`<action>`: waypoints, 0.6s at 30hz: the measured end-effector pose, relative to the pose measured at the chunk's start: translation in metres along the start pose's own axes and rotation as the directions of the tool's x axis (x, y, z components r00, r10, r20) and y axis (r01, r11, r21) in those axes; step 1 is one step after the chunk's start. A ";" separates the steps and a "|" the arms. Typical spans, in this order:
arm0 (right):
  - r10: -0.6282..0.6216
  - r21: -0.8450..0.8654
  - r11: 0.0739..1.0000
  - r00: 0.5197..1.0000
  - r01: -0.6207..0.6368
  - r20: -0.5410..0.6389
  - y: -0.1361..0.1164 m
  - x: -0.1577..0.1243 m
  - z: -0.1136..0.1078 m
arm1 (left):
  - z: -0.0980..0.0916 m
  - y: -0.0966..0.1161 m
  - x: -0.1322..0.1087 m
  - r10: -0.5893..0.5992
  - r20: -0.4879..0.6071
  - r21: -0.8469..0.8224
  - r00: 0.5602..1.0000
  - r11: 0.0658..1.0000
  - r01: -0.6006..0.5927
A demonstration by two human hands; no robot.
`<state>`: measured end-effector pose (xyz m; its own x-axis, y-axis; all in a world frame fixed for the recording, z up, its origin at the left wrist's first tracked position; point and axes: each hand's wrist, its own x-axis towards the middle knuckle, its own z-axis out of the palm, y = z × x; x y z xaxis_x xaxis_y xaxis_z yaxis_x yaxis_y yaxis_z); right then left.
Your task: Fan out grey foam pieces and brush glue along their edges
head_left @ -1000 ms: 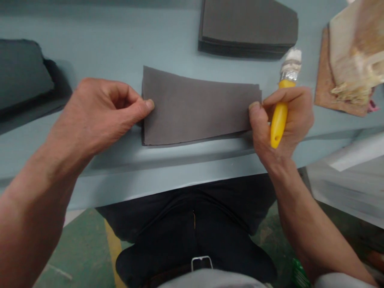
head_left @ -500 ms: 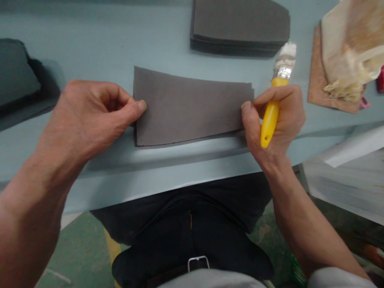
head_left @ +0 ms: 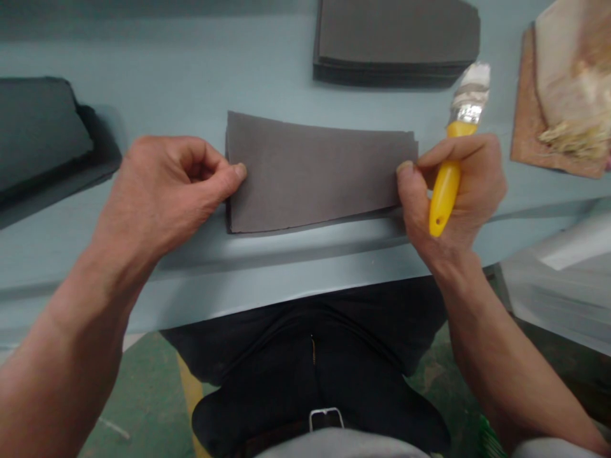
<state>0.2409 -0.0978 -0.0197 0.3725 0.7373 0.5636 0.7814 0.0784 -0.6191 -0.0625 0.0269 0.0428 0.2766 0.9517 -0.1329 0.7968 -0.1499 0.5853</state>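
Pinching grey sheets (head_left: pixel 319 175), fingers (head_left: pixel 211 155) partly hidden

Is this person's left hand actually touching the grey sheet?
Touching. The head view shows the left hand with its thumb lying on top of the grey sheet.

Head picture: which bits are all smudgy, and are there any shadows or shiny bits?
In the head view, the frayed pale clump at upper right is blurry, while the grey sheets look clearer; in that head view, a soft shadow darkens the blue table below the left hand; also in the head view, the metal band of the yellow brush shines.
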 end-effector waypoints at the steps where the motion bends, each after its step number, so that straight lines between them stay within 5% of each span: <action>1: -0.014 -0.001 1.000 1.000 0.014 0.000 0.001 0.000 0.000 | 0.000 0.000 0.000 0.005 -0.003 -0.003 1.000 1.000 -0.005; 18: -0.072 0.044 0.996 0.997 0.073 -0.026 0.002 -0.001 0.003 | 0.003 -0.003 0.002 0.020 0.011 -0.046 1.000 0.999 -0.019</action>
<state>0.2403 -0.0958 -0.0230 0.3281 0.7121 0.6207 0.7835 0.1619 -0.5999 -0.0629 0.0283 0.0385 0.2983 0.9456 -0.1299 0.7656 -0.1558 0.6242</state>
